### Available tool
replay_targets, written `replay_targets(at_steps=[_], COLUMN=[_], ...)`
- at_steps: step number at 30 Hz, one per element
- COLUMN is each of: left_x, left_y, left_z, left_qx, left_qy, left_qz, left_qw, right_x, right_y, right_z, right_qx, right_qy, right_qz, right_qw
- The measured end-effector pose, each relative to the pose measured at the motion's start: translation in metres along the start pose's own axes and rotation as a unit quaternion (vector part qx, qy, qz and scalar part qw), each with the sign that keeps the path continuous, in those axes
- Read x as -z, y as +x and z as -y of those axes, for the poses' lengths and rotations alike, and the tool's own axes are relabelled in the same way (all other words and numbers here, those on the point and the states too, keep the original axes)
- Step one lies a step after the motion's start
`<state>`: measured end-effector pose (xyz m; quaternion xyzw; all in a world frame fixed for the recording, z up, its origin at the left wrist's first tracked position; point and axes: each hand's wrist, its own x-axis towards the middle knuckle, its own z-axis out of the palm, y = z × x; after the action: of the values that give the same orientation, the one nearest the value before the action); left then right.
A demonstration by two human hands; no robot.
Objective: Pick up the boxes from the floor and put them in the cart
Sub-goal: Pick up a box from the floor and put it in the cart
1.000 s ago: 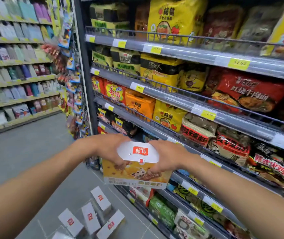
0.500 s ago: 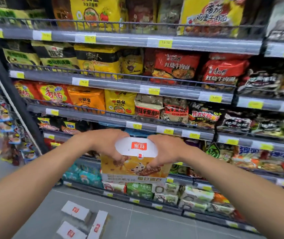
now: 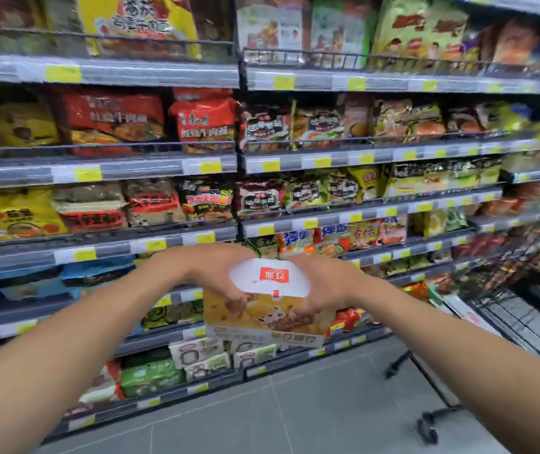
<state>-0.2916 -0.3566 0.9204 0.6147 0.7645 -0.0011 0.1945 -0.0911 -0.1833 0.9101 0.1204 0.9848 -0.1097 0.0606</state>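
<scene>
We stand in a shop aisle facing grey shelves [image 3: 151,73] packed with bright noodle packets [image 3: 203,122], yellow price tags along each shelf edge. A grey tiled floor [image 3: 295,414] fills the view towards 6 o'clock. The box [image 3: 268,319], yellow-orange with a white top and a red logo, is up in the air at the centre of the view, in front of the lower shelves. Our left hand [image 3: 216,273] grips its 9 o'clock side and our right hand [image 3: 324,286] its 3 o'clock side, fingers [image 3: 308,306] curled down over the top edge onto its front. The wire cart [image 3: 520,322] stands at 4 o'clock, apart from the box, one black wheel [image 3: 427,430] on the floor.
</scene>
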Motion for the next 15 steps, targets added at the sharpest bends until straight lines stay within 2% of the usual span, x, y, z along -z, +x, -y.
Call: replay_targets(at_steps=[9, 15], left_x=[-0.012, -0.026], left_y=[0.15, 0.22], left_z=[-0.206, -0.311], left_qx=[-0.128, -0.208], left_qy=[0.048, 0.044], left_qz=[0.036, 0.067], left_qw=[0.99, 0.975], right_x=[0.009, 0.004], right_y=[-0.166, -0.258], right_z=[-0.174, -0.25], right_qx=[-0.162, -0.23], right_qy=[-0.013, 0.012], right_qz=[0.012, -0.001], right_qw=[0.987, 0.973])
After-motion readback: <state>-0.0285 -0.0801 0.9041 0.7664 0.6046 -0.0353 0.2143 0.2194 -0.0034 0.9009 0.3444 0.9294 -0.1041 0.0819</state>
